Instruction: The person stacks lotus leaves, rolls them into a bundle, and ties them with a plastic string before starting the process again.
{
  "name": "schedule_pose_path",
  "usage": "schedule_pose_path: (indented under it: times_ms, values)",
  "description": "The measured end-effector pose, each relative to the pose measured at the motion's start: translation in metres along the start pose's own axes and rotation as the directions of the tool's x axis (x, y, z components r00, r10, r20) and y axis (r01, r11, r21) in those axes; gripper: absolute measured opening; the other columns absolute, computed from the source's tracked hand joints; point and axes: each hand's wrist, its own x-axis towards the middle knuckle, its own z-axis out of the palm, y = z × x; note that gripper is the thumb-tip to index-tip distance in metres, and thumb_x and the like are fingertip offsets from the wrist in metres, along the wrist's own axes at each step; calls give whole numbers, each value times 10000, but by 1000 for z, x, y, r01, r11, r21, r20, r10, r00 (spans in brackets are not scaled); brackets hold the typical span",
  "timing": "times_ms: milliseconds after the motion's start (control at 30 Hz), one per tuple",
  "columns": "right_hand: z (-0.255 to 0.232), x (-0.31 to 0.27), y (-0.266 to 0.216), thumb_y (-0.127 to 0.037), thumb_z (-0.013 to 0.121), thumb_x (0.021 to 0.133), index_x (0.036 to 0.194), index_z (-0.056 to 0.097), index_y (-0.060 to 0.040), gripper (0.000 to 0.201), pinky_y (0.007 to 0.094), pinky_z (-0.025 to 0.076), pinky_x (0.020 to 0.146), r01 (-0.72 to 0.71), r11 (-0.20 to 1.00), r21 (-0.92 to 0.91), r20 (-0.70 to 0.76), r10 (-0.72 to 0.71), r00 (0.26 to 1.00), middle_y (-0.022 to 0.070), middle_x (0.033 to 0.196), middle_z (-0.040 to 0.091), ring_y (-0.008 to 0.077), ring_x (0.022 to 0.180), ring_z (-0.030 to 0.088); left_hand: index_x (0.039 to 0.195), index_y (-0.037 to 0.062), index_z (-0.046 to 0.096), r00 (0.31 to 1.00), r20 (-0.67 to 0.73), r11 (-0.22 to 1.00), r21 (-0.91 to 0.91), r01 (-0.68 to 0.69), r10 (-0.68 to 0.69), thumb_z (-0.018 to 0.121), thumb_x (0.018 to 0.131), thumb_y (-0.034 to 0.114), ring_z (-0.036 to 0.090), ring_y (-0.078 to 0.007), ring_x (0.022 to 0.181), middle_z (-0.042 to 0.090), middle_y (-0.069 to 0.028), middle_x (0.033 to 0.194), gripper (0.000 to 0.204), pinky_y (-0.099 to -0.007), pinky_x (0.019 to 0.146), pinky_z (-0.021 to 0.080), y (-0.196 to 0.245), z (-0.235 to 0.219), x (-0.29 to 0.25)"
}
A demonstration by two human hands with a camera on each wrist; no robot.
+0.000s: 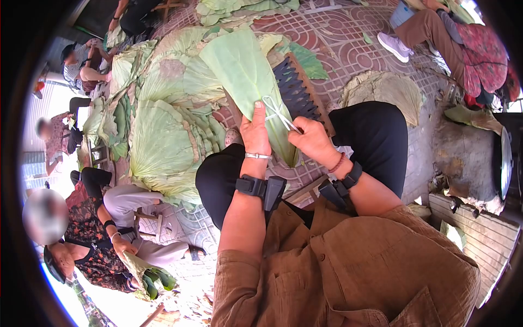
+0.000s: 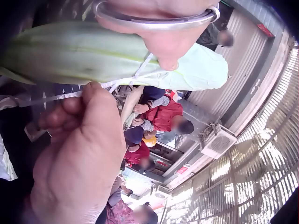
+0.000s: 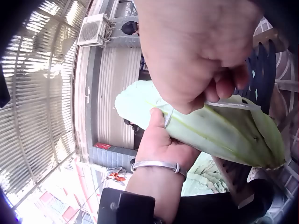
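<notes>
A long bundle of folded green leaf, like lotus leaf [image 1: 239, 65], slants upward over the person's knees. Round its middle runs a white string [image 1: 278, 111] with loops on the front. My left hand [image 1: 256, 133] grips the bundle from the left, its thumb pressed on the leaf beside the string. On the other side my right hand [image 1: 316, 140] pinches the string end between thumb and curled fingers. In the left wrist view the string stretches taut from the leaf to the right hand [image 2: 79, 154]. The left hand's fingers are hidden behind the bundle in the head view.
Stacked large leaves [image 1: 169, 141] spread over the floor at left. Behind the bundle stands a low stool with dark webbing [image 1: 297, 84]. A dry round leaf [image 1: 384, 92] lies past the right knee. Other people sit at left and upper right, one holding a rolled leaf [image 1: 144, 272].
</notes>
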Motion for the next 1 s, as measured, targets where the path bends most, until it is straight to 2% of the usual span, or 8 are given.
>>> schedule_pose_path:
  times_ms: [100, 167, 200, 267, 533, 800, 967, 1000]
  values:
    - [-4, 0, 3, -146, 569, 669, 697, 549, 10, 159, 364, 443, 540, 25, 996, 81, 60, -30, 998, 171, 610, 563, 282, 542, 563, 1127, 21, 518, 1000, -7, 1000, -13, -21, 21, 602, 861, 265, 576, -177, 901, 584, -72, 1055, 371, -325, 794, 476, 3, -1, 0]
    - [-7, -1, 1, -126, 574, 677, 675, 537, 0, 131, 290, 400, 471, -219, 951, 220, 312, 144, 939, 55, 551, 513, 128, 487, 484, 1138, 27, 494, 999, -19, 999, 1, -39, 39, 589, 866, 297, 580, -200, 909, 568, -86, 1073, 395, -348, 798, 482, 8, -5, 5]
    - [-8, -1, -1, -126, 574, 677, 675, 537, 0, 131, 290, 400, 471, -214, 952, 218, 316, 139, 939, 55, 551, 513, 128, 487, 484, 1149, 26, 484, 997, -40, 997, -33, -65, 64, 582, 868, 307, 579, -209, 912, 565, -91, 1078, 409, -359, 799, 485, 8, -8, 10]
    - [-9, -5, -6, -79, 549, 734, 693, 538, -37, 60, 204, 333, 427, -348, 881, 319, 564, 118, 817, -36, 580, 471, 36, 474, 414, 1188, 26, 450, 994, -87, 995, -70, -67, 61, 572, 870, 333, 575, -232, 928, 559, -96, 1085, 459, -402, 798, 496, 8, -18, 20]
    - [-25, -18, -37, -70, 554, 742, 706, 517, -44, 58, 194, 319, 446, -338, 896, 288, 761, 0, 649, -62, 596, 433, 19, 508, 395, 1189, 16, 444, 976, -160, 977, -133, -169, 147, 578, 862, 346, 584, -252, 923, 558, -121, 1086, 483, -417, 776, 509, 7, -36, 32]
    - [-41, -32, -64, -91, 588, 768, 712, 518, -41, 103, 187, 293, 466, -386, 792, 474, 774, -165, 611, -61, 616, 446, 12, 526, 383, 1162, -5, 458, 975, -213, 994, -76, -81, 63, 564, 870, 346, 603, -250, 876, 580, -132, 1043, 468, -404, 745, 521, 21, -27, 21]
    - [-48, -28, -70, -104, 593, 784, 760, 557, -22, 92, 186, 326, 486, -344, 828, 442, 791, -180, 584, -39, 645, 494, 23, 542, 413, 1129, -1, 491, 985, -154, 990, -104, -99, 82, 563, 864, 374, 611, -244, 855, 588, -133, 1034, 464, -392, 737, 524, 27, -22, 18]
    - [-51, -29, -74, -114, 588, 803, 804, 579, -10, 104, 193, 355, 508, -328, 811, 484, 737, -176, 652, -23, 668, 519, 36, 559, 440, 1129, -1, 491, 984, -156, 989, -108, -102, 85, 563, 864, 374, 611, -244, 855, 588, -133, 1034, 464, -392, 737, 524, 22, -27, 21]
